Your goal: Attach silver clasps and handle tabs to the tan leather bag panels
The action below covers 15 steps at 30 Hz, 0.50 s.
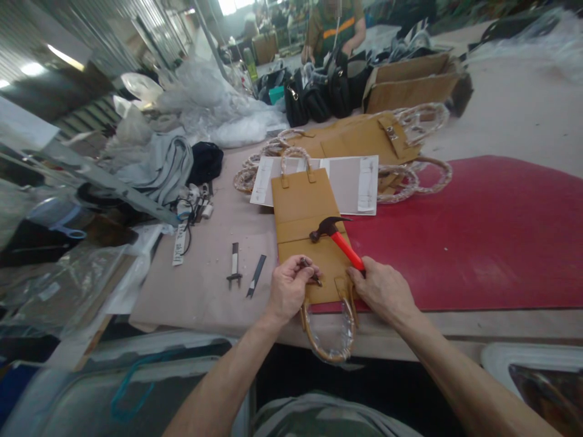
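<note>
At the near edge of the tabletop [204, 291], a tan bag [310, 233] is lying flat, partly on grey board and partly on a red mat [478, 237], with its plastic-wrapped handle [328, 334] hanging over the edge toward the person. Left hand [289, 288] is curling closed on the bag's lower part, pinching a small dark piece [312, 274] against the leather between thumb and fingers. Right hand [381, 291] is gripping the red shaft of a hammer [337, 237], whose dark head is resting on the bag's middle fold. Just left of the bag, two small dark tools [245, 272] are lying on the board. Beyond it, white sheets [350, 182] and a stack of more tan bags [364, 136] with wrapped handles are sitting, and farther back black bags [319, 94] are standing beside a cardboard box [414, 82], where another person [334, 27] is working.
</note>
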Motion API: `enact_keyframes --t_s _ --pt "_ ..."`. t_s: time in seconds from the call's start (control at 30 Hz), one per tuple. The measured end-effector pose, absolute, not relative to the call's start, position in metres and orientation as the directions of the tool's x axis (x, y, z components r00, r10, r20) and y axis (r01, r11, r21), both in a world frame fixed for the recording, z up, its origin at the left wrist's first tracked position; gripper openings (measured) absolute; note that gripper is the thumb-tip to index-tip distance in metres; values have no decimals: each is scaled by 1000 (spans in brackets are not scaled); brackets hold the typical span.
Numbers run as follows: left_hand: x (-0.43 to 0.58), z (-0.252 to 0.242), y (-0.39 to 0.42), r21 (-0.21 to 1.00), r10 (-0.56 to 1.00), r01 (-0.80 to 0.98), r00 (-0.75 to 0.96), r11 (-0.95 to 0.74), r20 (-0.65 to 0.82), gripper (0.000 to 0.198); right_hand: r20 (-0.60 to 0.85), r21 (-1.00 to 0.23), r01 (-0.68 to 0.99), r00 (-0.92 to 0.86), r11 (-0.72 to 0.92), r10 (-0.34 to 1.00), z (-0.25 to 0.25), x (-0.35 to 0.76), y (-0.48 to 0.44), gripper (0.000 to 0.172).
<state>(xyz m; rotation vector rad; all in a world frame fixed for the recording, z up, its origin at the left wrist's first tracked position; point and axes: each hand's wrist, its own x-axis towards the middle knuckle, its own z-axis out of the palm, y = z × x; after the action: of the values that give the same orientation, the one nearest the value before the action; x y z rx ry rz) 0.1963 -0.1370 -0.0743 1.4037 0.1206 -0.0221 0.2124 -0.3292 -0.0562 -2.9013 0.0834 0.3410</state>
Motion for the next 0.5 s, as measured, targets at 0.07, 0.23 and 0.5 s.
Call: enact_keyframes --t_s 0.07,0.23,0.5 --pt "195 -77 -135 995 54 29 998 100 -34 17 -230 -220 -83 973 -972 -31 -57 212 -329 30" --pt "182 -84 -134 929 -31 -286 958 -234 286 10 -220 -248 -82 975 -965 -27 -58 211 -330 30" --pt "184 -91 -138 853 -109 -338 940 -397 322 14 -185 -385 -45 982 -922 29 -63 214 -336 30"
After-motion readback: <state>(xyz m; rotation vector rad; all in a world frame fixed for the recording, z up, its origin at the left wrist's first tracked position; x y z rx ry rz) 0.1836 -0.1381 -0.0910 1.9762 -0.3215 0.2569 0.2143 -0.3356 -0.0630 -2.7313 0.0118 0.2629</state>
